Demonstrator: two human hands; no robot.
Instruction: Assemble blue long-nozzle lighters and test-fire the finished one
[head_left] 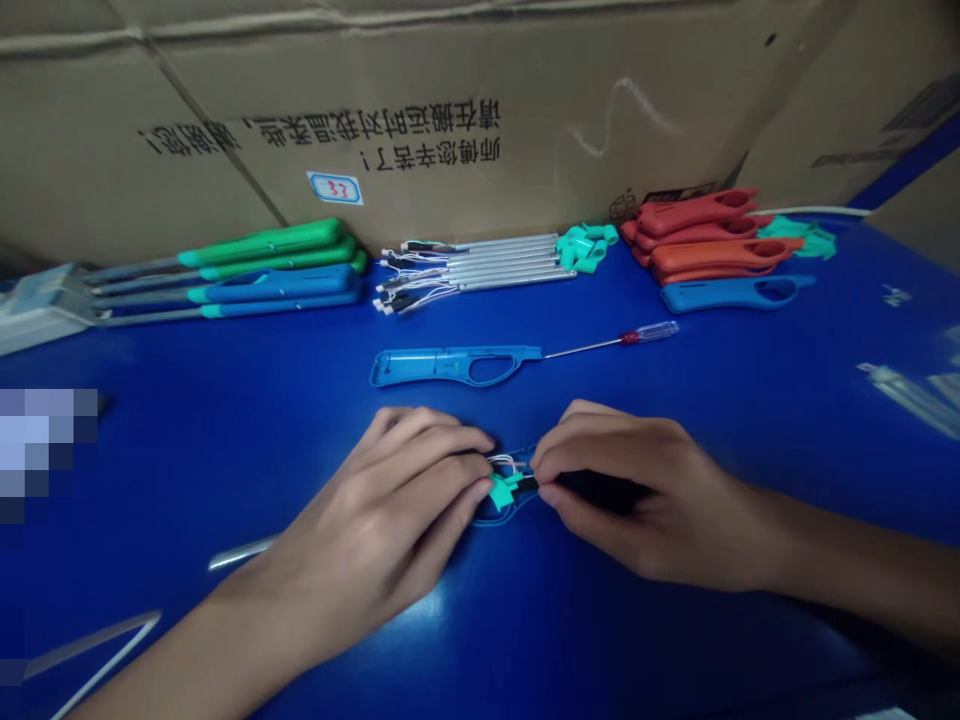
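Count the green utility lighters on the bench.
2: one green utility lighter and another beside it, at back left; a third may be hidden behind them.

L hand [375,510] & R hand [645,500] were bare, slim, w/ long tapered fingers [442,450]. L forearm [172,650] & R forearm [862,570] were bare too, thin & smooth, nothing worn on either.

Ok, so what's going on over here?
A person is pinching a small teal part with white wires between their left hand and right hand, over a blue plastic handle shell. Ahead on the blue bench lie another blue shell, a small screwdriver, metal tubes with wires and red shells.
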